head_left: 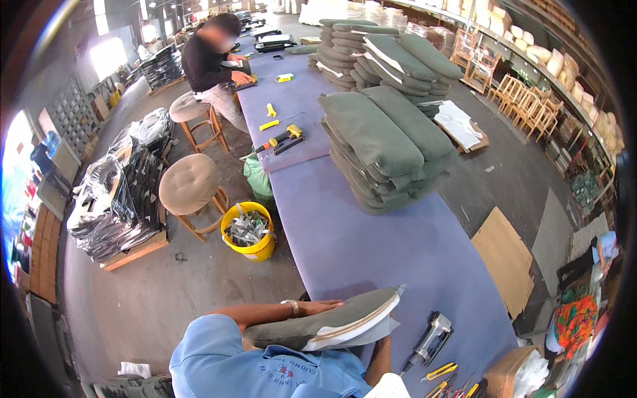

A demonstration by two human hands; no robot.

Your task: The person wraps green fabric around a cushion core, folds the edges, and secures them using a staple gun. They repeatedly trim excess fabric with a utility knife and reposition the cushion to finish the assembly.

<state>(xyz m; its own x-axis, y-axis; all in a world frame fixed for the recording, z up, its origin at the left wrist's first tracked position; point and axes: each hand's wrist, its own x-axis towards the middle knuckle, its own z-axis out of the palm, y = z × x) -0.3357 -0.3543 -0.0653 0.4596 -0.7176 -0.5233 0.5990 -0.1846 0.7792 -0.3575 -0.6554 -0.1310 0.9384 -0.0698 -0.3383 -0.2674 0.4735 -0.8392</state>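
A dark green upholstered cushion (318, 325) is held in front of my chest, tilted, with its white lining and pale edge strip (355, 328) facing right. My left hand (322, 306) lies flat over the cushion's upper side, fingers stretched out, a bracelet or watch on the wrist. From below on the right, my right forearm (380, 358) reaches up to the cushion's underside; that hand is hidden behind the fabric. A silver air stapler (430, 339) lies on the table to the right. Beside it are a yellow-handled cutter (440, 371) and several hand tools.
The long blue-grey table (371, 252) carries stacks of green cushions (391, 139) and a yellow-black power tool (282, 138). A yellow bucket of scraps (249, 232) and round stools (190, 184) stand left. Another person (212, 60) works at the far end. A cardboard box (514, 371) sits right.
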